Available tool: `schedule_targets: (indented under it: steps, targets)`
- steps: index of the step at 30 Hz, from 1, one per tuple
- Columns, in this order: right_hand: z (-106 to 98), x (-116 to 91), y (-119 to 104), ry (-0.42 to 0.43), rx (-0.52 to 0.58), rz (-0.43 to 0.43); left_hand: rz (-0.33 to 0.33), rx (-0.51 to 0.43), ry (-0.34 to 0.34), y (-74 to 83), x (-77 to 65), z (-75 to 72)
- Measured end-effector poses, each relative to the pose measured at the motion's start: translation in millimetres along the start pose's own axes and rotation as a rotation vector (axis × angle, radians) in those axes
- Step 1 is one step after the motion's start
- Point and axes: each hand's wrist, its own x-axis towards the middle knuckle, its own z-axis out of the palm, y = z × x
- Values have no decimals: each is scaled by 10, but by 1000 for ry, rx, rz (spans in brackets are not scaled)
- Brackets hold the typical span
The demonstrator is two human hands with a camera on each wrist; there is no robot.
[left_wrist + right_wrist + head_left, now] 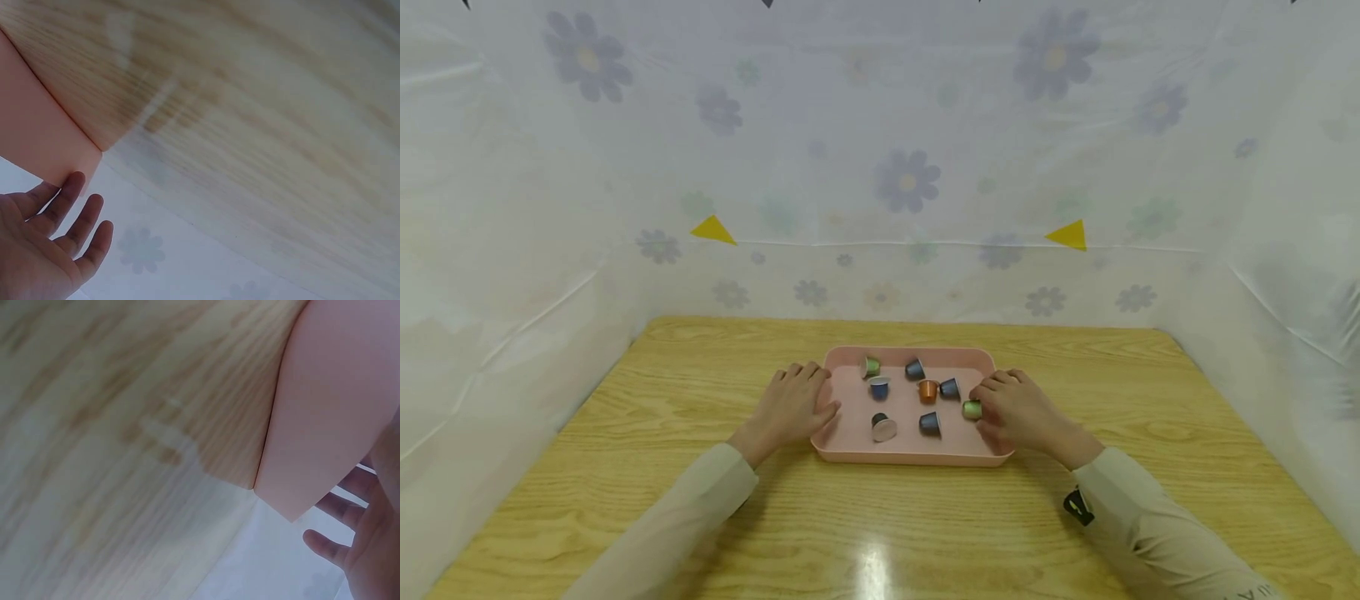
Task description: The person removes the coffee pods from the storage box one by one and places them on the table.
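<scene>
A pink tray (906, 457) lies on the wooden table with several small coffee capsules inside. My left hand (790, 406) is at its left side, thumb spread over the inside and fingers loosely bent near the rim. In the left wrist view, one of its fingertips (76, 180) overlaps the tray wall. My right hand (1022, 417) reaches over the right rim beside a light green capsule (972, 409), partly hiding it; whether they touch is unclear. Nearby are an orange capsule (928, 392) and a dark capsule (950, 388). The tray wall hides part of the right fingers (344, 511).
Other capsules in the tray are a green one (871, 367), a blue one (879, 388), and a tipped one with its pale lid up (884, 429). Wood tabletop (820, 533) surrounds the tray. White flowered sheeting (820, 167) closes the back and sides.
</scene>
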Motion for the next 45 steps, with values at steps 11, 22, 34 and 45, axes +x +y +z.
schedule_targets:
  steps: [11, 22, 34, 45]
  targets:
    - [-40, 9, -10, 29, 11, 1, 0, 7, 5, -5, -2, 8]
    - [-68, 22, 62, 52, -6, 0, 1, -7, 5, 5, -9, -18]
    - [-198, 29, 153, 90, -6, 6, 11, -20, 12, 5, -6, -24]
    - [-284, 17, 288, 133, -16, 23, 13, -34, 17, -17, -1, 7]
